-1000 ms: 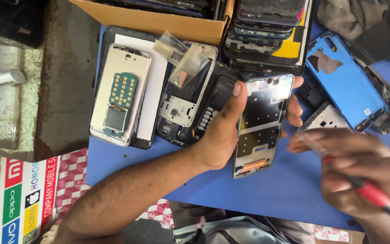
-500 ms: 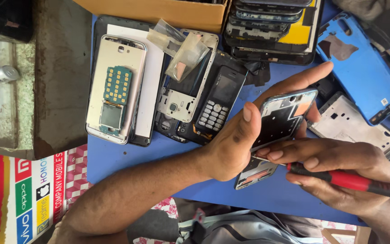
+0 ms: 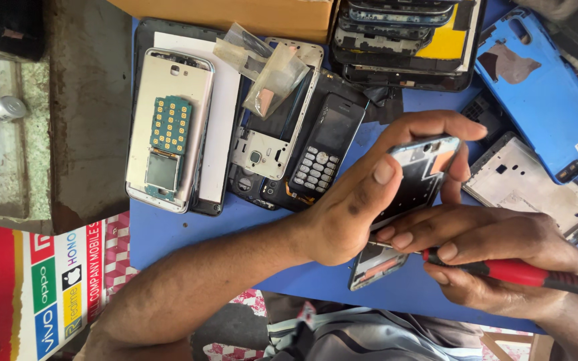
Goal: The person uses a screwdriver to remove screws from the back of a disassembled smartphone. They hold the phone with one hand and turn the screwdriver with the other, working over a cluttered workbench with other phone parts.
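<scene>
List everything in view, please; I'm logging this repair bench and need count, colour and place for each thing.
phone frame: one, dark, held over the table's middle
screwdriver: one, red handle, lower right
keypad phone: one, black, centre
silver phone body: one, with a green keypad board on it, left
clear plastic bags: about two, top centre
blue back cover: one, top right
stacked phone frames: several, dark, top
cardboard box: one, brown, top
table: one, blue
left hand: grips the phone frame
right hand: holds the screwdriver
</scene>
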